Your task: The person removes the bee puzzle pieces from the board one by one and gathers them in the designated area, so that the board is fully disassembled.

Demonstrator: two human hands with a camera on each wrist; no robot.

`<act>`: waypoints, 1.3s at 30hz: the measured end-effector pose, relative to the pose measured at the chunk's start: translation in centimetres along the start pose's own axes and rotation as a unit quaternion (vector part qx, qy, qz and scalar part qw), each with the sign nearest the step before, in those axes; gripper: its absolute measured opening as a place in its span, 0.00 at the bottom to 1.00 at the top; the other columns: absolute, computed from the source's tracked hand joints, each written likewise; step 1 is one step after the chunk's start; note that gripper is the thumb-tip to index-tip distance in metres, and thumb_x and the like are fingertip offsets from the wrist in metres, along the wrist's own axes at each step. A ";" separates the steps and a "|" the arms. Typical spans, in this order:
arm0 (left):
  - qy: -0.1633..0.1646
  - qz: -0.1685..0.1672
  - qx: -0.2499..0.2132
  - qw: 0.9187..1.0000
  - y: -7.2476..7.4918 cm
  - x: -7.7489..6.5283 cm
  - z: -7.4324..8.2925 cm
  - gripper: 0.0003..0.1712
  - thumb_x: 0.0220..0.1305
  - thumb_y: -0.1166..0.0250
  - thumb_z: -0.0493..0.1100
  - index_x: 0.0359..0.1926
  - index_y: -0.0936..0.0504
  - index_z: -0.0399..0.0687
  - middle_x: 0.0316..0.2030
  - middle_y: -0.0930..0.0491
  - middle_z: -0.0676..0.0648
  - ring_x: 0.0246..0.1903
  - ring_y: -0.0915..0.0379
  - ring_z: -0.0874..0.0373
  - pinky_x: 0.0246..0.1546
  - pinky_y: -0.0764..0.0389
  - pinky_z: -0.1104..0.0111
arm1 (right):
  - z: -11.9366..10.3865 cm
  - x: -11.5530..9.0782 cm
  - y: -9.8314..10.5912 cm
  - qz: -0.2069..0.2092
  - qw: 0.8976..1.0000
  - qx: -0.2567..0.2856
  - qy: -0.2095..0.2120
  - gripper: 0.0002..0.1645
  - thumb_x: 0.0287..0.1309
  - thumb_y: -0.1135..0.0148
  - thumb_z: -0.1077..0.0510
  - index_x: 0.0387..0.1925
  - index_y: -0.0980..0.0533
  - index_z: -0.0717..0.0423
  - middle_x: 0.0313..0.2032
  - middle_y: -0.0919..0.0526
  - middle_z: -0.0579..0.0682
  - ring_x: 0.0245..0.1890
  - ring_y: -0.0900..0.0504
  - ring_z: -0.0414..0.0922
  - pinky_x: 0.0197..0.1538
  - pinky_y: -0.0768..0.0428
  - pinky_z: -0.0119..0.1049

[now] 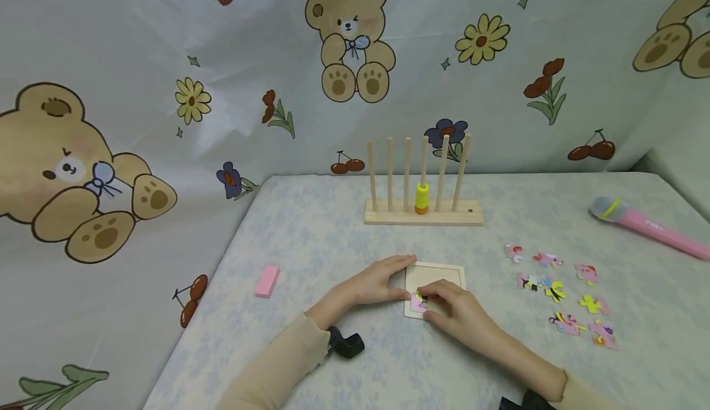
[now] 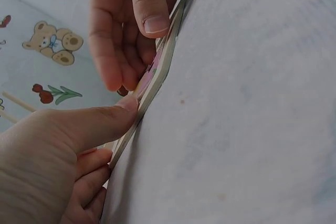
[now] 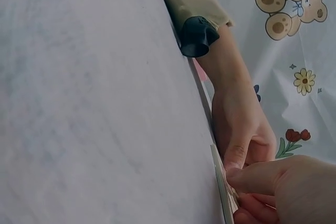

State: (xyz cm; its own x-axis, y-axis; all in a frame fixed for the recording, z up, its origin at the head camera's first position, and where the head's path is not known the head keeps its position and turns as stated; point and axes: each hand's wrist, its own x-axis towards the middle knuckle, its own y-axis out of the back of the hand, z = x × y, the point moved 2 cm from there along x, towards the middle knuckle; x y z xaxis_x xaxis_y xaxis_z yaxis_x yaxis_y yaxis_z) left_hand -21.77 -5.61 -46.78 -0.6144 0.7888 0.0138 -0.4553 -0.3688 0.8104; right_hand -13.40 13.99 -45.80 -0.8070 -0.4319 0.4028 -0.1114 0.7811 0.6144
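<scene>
A square wooden puzzle tray with a raised rim lies on the table, its corner part filled by a pink, yellow and black puzzle piece. My right hand reaches over the tray and pinches this piece between thumb and fingers at the lower left. On the tray's left side rests my left hand, fingertips at the upper corner and thumb on the rim beside the piece. In the right wrist view, the tray is seen edge-on, and both hands' thumbs come close together over it.
Several loose puzzle pieces lie to the right. Behind the tray stands a wooden peg rack with yellow and orange rings on one peg. A pink microphone is at the far right, and a pink block at the left.
</scene>
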 end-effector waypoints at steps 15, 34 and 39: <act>0.006 0.004 -0.013 1.000 0.0 0.5 0.0 0.44 0.62 0.36 0.52 0.73 0.47 0.45 0.70 0.45 0.47 0.69 0.53 0.58 0.66 0.46 0.66 | 0.1 0.4 0.8 0.011 1.000 -0.015 0.010 0.22 0.45 0.29 0.70 0.45 0.22 0.61 0.42 0.20 0.46 0.40 0.20 0.43 0.43 0.20 0.38; 0.031 0.013 0.006 0.999 1.0 -0.8 -1.1 0.45 0.62 0.36 0.53 0.72 0.46 0.43 0.69 0.44 0.43 0.68 0.50 0.53 0.65 0.45 0.64 | 4.1 -5.8 12.3 0.006 0.982 -0.074 -0.172 0.20 0.51 0.29 0.58 0.48 0.20 0.52 0.44 0.18 0.50 0.40 0.21 0.32 0.38 0.22 0.25; 0.044 0.014 0.018 0.999 1.9 -1.2 -1.4 0.43 0.65 0.40 0.54 0.73 0.49 0.42 0.70 0.46 0.43 0.69 0.53 0.53 0.66 0.46 0.63 | 5.0 -5.6 11.7 -0.010 0.982 -0.090 -0.168 0.20 0.51 0.29 0.58 0.48 0.20 0.54 0.43 0.18 0.48 0.40 0.20 0.32 0.37 0.22 0.27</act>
State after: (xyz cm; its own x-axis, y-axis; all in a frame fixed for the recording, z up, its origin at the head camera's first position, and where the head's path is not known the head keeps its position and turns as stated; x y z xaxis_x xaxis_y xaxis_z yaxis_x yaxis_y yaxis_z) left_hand -22.77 -7.95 -46.12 -0.6821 0.7311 -0.0135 -0.4142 -0.3710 0.8312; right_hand -13.08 27.78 -44.28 -0.9546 -0.2495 0.1627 -0.0484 0.6688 0.7419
